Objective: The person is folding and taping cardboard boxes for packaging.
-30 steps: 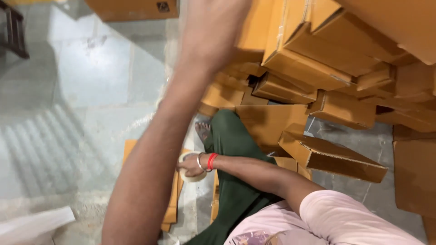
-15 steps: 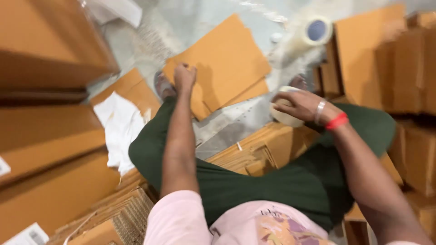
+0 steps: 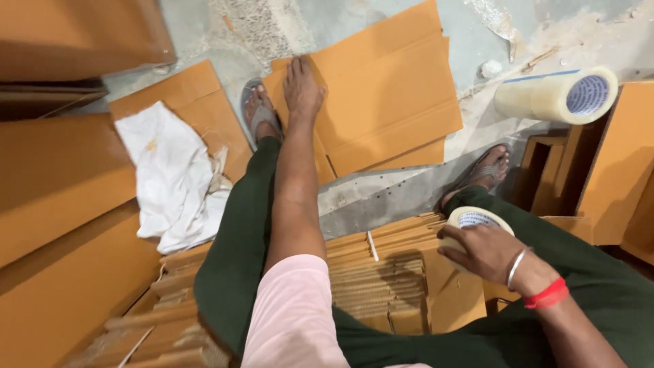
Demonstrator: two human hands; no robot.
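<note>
Largest are the tall stacks of brown cardboard boxes [image 3: 61, 170], rising well to the left of the left fingers, with more box edges at the right margin. Next comes the flat brown corrugated cardboard sheet [image 3: 392, 102] on the grey concrete floor [image 3: 381, 194]; two or three such sheets overlap there, and the left hand [image 3: 302, 88] lies on their near-left edge, fingers [image 3: 300, 67] pressed together and flat against the board, pinching nothing. One bundle of folded brown cardboard flats [image 3: 368, 272] lies on edge between the person's dark green trouser legs, just left of the right fingers. One crumpled white cloth [image 3: 174, 180] lies left of the left forearm. Two rolls are in view: a large roll of clear packing tape [image 3: 555, 95] lying on its side on the floor, well above the right hand, and a smaller white tape roll [image 3: 473, 221] gripped by the right hand [image 3: 487, 252], whose fingers [image 3: 458, 253] curl around its near side over the right thigh. Two grey sandals show, one on each foot. Compared with half a second ago, the view has tipped downward, the left arm now reaches straighter onto the sheet, and the small roll sits lower, closer to the bundle.
</note>
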